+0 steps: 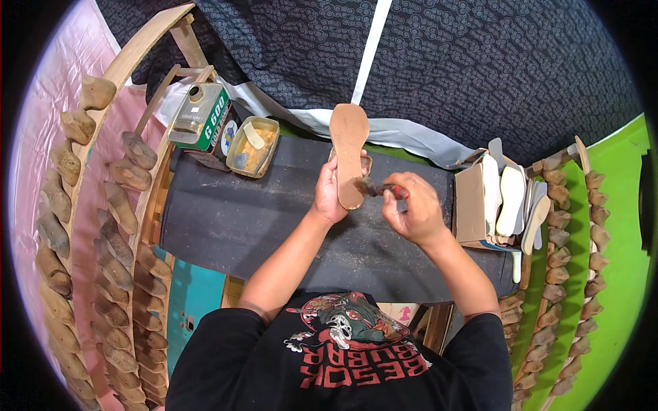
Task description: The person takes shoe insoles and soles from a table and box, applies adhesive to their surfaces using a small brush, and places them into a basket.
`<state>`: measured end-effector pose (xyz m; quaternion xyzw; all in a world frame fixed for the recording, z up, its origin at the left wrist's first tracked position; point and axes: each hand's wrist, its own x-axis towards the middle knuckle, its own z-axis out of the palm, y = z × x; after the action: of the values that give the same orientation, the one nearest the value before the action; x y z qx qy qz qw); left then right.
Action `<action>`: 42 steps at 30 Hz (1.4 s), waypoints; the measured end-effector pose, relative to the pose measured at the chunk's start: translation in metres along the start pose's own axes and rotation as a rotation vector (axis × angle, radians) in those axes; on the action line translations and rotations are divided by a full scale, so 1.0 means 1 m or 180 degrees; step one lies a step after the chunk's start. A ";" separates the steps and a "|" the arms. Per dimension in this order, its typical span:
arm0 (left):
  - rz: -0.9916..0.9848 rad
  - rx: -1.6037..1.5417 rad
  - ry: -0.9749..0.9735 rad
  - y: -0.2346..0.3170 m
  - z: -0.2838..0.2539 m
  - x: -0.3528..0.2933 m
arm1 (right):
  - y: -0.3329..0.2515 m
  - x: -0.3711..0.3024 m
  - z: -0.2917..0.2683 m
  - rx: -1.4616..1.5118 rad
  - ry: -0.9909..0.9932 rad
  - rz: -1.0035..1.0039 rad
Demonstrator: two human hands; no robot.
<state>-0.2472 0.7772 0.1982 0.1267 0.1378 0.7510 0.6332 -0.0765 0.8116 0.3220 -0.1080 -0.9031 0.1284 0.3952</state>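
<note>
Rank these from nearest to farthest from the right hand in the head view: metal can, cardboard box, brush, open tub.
1. Brush: gripped in the right hand.
2. Cardboard box: to that hand's right.
3. Open tub: to the left, past the left hand.
4. Metal can: farthest left, beside the tub.

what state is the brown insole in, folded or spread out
Spread out: in the left hand, the brown insole shows nearly its whole long outline, with no fold visible.

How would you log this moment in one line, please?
left grip: holding brown sole; right grip: holding red-handled brush at sole's near end; cardboard box: at right
</note>
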 end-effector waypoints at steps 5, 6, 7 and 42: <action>0.0251 0.0069 -0.0079 0.002 -0.018 0.009 | -0.015 -0.013 0.005 0.0138 -0.0316 -0.0068; 0.0240 -0.0044 -0.0048 0.003 -0.020 0.009 | -0.014 -0.016 0.004 0.0197 -0.0300 -0.0016; 0.0230 -0.0156 -0.0017 0.003 -0.021 0.010 | -0.012 -0.015 0.003 0.0198 -0.0301 -0.0016; -0.0799 0.0210 -0.0266 -0.011 -0.031 -0.045 | 0.014 0.007 -0.010 0.0445 -0.0865 0.0367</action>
<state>-0.2407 0.7328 0.1648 0.1603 0.1508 0.6550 0.7228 -0.0720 0.8285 0.3291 -0.1135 -0.9295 0.2268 0.2680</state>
